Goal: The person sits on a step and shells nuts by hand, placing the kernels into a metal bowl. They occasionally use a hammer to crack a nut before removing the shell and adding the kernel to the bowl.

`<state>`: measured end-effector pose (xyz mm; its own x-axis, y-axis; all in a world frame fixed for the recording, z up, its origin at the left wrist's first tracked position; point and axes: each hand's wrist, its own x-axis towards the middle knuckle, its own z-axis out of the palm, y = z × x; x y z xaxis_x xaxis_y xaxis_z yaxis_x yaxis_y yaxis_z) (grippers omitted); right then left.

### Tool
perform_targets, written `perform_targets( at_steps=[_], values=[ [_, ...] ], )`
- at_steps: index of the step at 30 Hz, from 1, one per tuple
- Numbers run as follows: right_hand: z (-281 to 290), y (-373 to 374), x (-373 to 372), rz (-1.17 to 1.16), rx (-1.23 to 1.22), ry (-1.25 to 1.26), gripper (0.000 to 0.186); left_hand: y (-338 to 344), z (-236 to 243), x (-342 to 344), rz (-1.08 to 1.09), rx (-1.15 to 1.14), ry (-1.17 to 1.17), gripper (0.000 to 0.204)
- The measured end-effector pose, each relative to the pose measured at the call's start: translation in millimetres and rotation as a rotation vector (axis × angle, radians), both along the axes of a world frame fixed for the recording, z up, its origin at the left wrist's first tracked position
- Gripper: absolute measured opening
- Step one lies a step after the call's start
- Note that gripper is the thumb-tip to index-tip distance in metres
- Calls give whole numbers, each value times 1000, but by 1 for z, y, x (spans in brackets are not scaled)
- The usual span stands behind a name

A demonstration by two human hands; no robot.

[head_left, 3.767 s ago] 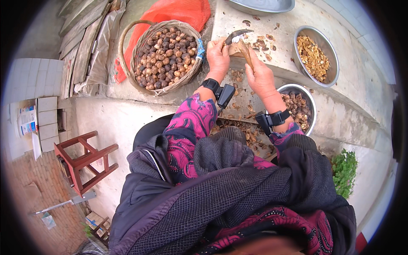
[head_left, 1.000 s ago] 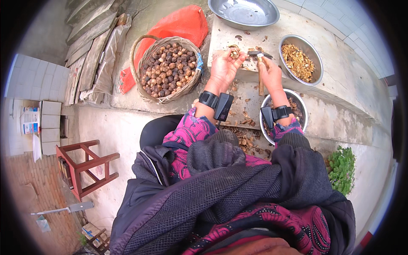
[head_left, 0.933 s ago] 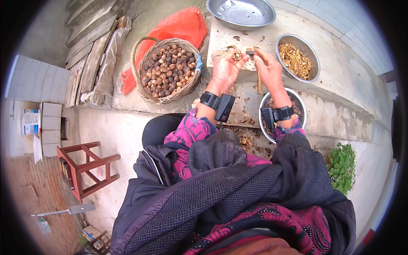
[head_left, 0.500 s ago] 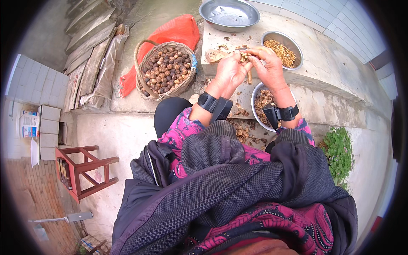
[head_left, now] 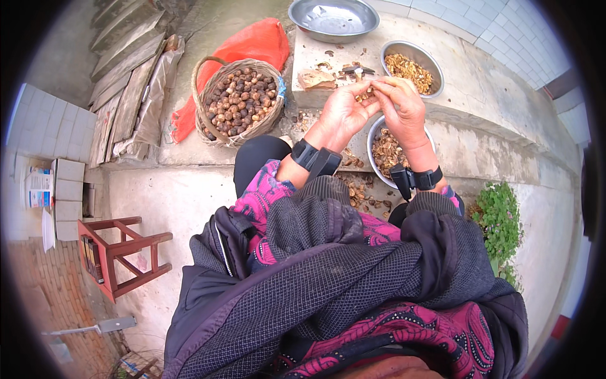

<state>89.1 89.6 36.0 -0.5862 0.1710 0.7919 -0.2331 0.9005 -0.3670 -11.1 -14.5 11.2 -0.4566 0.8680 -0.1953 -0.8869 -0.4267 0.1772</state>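
Observation:
Both my hands meet over the edge of the concrete ledge. My left hand (head_left: 344,115) is cupped, palm up, with the pieces of a cracked walnut (head_left: 365,95) in its fingers. Fingertips of my right hand (head_left: 404,108) pinch at the same pieces. Beneath my right wrist stands a metal bowl of broken shells (head_left: 386,151), partly covered by the hand. Beyond it on the ledge, another metal bowl holds shelled kernels (head_left: 409,72). A dark metal object (head_left: 358,68), partly hidden, lies on the ledge just past my fingers.
A wicker basket of whole walnuts (head_left: 240,104) stands left, against a red-orange sack (head_left: 265,41). A wide metal basin (head_left: 334,22) sits at the far end of the ledge. Shell bits (head_left: 363,189) litter the ground near my legs. A wooden stool (head_left: 123,252) and a green plant (head_left: 499,218) flank me.
My hands have come slightly nearer to me, from above the ledge toward the shell bowl. The walnut pieces stay between them. The whole view has shifted a little.

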Motion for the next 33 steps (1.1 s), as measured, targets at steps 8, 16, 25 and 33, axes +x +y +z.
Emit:
perform_targets(
  at_steps=[8, 16, 25, 33],
  values=[
    [-9, 11, 5, 12, -414, -34, 20, 2, 0, 0, -42, -18, -61, 21],
    [4, -7, 15, 168, -828, -78, 18, -12, 8, -3, -19, -134, -35, 22],
    [7, -2, 16, 100, -231, -175, 21, -15, 2, -3, -112, -66, 4, 28],
    [-1, 4, 17, 78, -94, -295, 27, -9, -8, 3, -187, -84, 48, 30]
  ],
)
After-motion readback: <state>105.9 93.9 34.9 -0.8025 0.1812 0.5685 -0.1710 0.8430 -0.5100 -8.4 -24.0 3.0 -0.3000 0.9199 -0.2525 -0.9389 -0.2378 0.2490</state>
